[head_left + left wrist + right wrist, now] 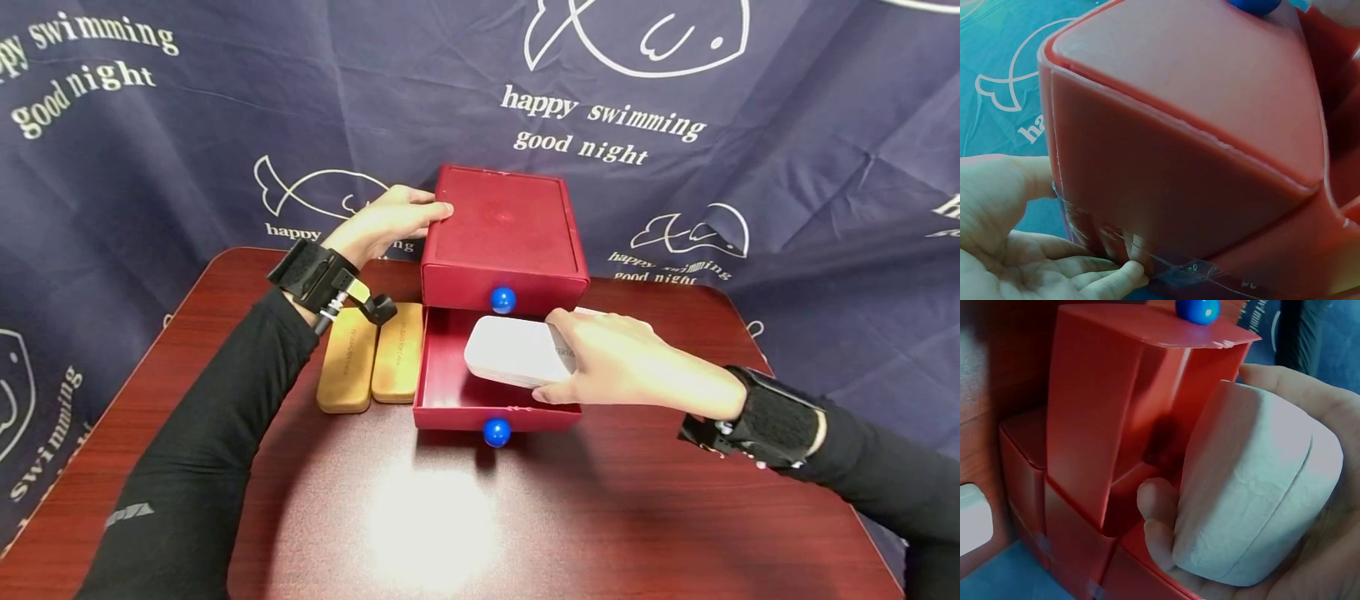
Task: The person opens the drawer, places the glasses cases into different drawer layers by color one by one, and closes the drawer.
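My right hand (pixel 600 354) grips a white, rounded glasses case (pixel 510 346) over the pulled-out lower drawer (pixel 450 400) of a red two-drawer box (pixel 502 225). Fingers and thumb stand on opposite sides of the case in the right wrist view, where its long seam (pixel 1279 500) shows. On the box's left side rests my left hand (pixel 390 221), thumb over the top edge. The left wrist view shows its fingertips (pixel 1135 272) lying fairly straight against the side wall, by clear tape (pixel 1191 269). A blue knob (pixel 497 432) sits on the lower drawer's front.
Two gold glasses cases (pixel 347 358) lie side by side left of the box. Another white case (pixel 972 519) is on the table beyond the box's right side, mostly behind my right hand in the head view. The upper drawer, with its blue knob (pixel 503 300), is closed. A dark printed curtain (pixel 465 83) hangs behind.
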Available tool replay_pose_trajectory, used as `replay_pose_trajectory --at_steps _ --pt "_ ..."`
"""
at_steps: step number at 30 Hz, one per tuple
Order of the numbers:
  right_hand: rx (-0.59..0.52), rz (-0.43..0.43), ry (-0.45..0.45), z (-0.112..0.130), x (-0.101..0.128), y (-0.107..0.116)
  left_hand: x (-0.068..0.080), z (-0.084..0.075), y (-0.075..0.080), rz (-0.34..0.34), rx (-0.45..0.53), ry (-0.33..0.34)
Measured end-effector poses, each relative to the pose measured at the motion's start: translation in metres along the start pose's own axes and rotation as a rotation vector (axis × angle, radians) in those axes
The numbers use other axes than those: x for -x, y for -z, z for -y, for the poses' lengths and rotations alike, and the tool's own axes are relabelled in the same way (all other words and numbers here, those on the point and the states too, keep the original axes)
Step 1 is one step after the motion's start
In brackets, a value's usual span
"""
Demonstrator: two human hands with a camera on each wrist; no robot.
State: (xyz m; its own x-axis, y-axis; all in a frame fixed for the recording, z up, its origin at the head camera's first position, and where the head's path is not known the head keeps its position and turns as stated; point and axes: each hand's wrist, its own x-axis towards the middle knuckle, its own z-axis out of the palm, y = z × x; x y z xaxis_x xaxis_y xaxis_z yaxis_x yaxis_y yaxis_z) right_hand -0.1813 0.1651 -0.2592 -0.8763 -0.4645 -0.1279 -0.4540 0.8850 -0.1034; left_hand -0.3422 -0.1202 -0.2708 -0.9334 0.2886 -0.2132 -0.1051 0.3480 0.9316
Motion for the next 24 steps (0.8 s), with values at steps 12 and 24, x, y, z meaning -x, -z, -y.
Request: replay_pose_trajectory --at_steps 12,24 --pt "0.071 0.021 0.046 0.005 -0.016 -0.010 -0.002 0.001 0.001 -0.008 -0.007 0.005" --pt "0.056 0.046 0.061 0.017 -0.024 -0.019 0.001 0.000 0.000 -0.007 -0.002 0.004"
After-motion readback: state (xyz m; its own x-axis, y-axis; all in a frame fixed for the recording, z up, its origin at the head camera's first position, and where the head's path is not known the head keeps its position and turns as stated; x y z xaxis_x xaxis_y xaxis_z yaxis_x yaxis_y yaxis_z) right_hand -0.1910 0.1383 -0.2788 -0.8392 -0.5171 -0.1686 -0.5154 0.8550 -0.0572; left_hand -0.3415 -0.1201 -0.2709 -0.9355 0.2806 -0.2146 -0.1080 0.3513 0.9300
